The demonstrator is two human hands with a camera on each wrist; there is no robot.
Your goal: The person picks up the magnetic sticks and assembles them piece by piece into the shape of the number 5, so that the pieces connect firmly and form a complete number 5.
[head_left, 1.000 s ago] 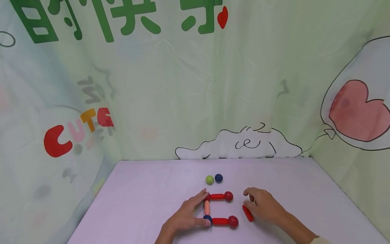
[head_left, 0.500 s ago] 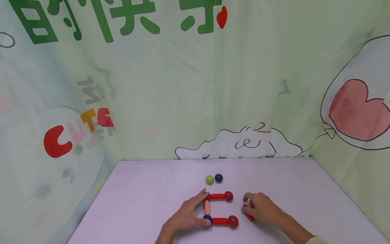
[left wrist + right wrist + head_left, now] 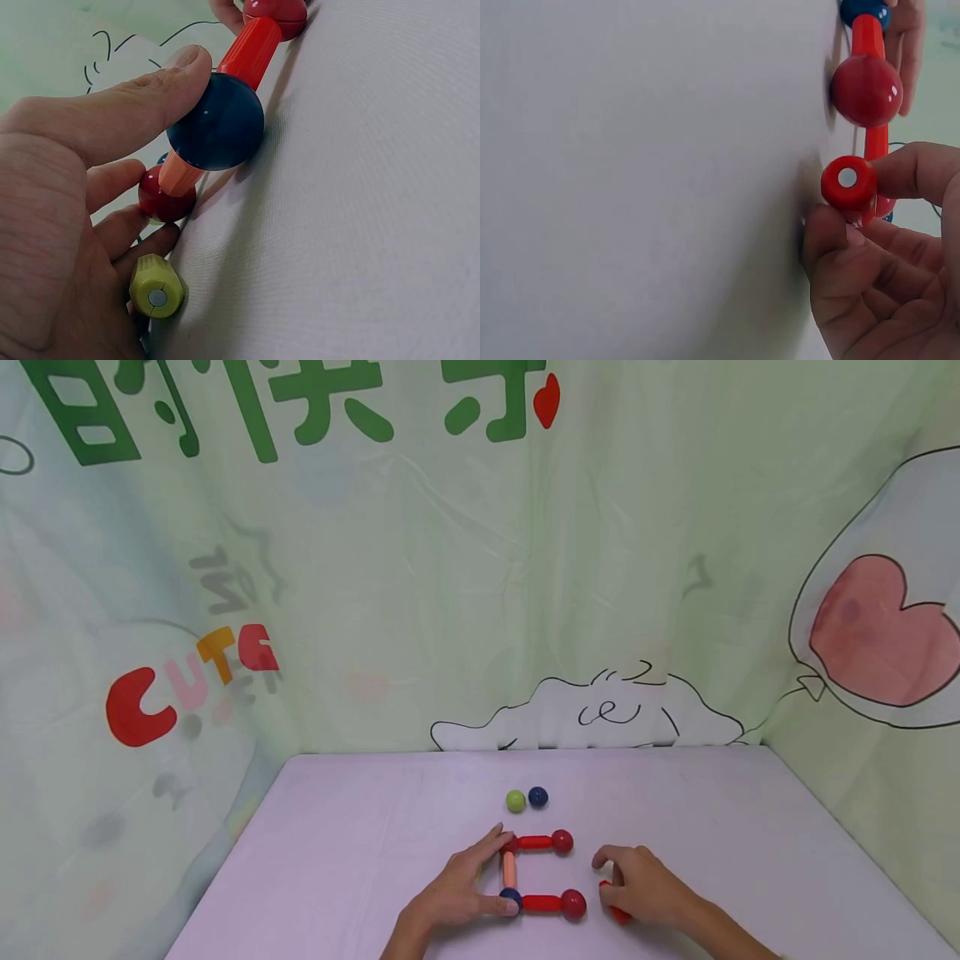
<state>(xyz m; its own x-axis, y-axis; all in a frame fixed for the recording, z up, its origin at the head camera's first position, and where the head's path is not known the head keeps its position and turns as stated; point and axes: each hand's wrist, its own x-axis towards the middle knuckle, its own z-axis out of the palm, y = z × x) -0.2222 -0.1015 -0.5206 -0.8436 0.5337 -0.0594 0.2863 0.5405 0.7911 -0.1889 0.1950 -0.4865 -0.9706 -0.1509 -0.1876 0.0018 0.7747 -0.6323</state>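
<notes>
My left hand (image 3: 456,889) holds the left side of a C-shaped frame of magnetic rods and balls. Its thumb presses the near blue ball (image 3: 221,124), and the fingers reach the far red ball (image 3: 161,196); an orange rod (image 3: 510,871) joins the two. Red rods (image 3: 542,904) run rightward from both corners, each ending in a red ball (image 3: 573,904). To the right of the frame, my right hand (image 3: 647,885) pinches a loose red rod (image 3: 847,178) between thumb and fingers, close over the table.
Behind the frame lie a light-green ball (image 3: 515,801) and a dark blue ball (image 3: 537,797). Beside the left palm is a yellow-green rod (image 3: 156,289), mostly hidden in the head view. A printed curtain (image 3: 420,610) hangs behind the pale table (image 3: 360,827).
My right hand has shifted toward the near edge, and its fingers have come together on the red rod, which moved nearer with it. The left hand and the frame stay put.
</notes>
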